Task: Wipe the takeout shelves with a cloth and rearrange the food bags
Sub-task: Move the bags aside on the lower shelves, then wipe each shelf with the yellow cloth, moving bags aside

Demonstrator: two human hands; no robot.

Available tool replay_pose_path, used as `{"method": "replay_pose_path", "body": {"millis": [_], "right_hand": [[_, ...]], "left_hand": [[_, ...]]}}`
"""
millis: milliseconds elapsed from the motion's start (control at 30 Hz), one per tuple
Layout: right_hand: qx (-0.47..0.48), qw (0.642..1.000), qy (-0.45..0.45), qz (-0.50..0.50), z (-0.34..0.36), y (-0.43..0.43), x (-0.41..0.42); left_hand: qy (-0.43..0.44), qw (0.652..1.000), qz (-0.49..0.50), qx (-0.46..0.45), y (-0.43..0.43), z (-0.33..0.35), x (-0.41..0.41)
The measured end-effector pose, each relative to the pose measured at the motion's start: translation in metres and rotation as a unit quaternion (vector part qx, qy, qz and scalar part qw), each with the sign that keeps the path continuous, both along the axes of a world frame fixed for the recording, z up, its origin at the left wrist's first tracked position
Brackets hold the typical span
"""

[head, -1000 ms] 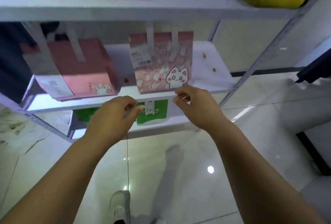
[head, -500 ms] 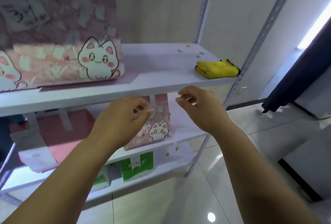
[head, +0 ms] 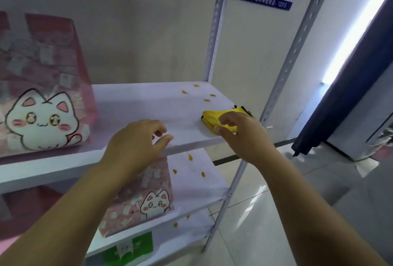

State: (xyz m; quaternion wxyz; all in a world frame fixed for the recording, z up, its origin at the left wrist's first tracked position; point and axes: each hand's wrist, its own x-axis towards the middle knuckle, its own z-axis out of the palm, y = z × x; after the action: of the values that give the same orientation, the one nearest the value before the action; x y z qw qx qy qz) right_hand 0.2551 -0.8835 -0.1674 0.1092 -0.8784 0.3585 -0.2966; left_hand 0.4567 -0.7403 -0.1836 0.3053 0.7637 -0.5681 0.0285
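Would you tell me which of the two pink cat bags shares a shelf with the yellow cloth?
The pink cat bag at far left stands on the shelf holding the yellow cloth; the other bag stands one shelf lower.

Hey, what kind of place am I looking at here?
Probably a takeout pickup spot: metal shelves holding pink cat-print bags, a green bag with a paper slip, and a blue hotline sign.

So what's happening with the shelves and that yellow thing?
A person's right hand curls over the yellow cloth at the right end of a white shelf; whether it grips it is unclear. The left hand hovers empty by the front edge. Yellow crumbs lie behind the cloth; a pink cat bag stands at the left.
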Motion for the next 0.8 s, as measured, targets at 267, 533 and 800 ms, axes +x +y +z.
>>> {"method": "replay_pose_path", "body": {"millis": [267,533,800], "right_hand": [[0.038,0.950,0.274,0.142,-0.001,-0.110,0.000],[-0.135,0.929,0.324,0.114,-0.027,-0.141,0.032],[0.011,0.951,0.290,0.109,-0.033,-0.148,0.055]], "left_hand": [[0.009,0.995,0.071,0.068,-0.068,-0.021,-0.003],[-0.012,0.986,0.111,0.125,-0.084,-0.031,-0.003],[-0.074,0.972,0.114,0.193,-0.103,-0.028,0.010]]}}
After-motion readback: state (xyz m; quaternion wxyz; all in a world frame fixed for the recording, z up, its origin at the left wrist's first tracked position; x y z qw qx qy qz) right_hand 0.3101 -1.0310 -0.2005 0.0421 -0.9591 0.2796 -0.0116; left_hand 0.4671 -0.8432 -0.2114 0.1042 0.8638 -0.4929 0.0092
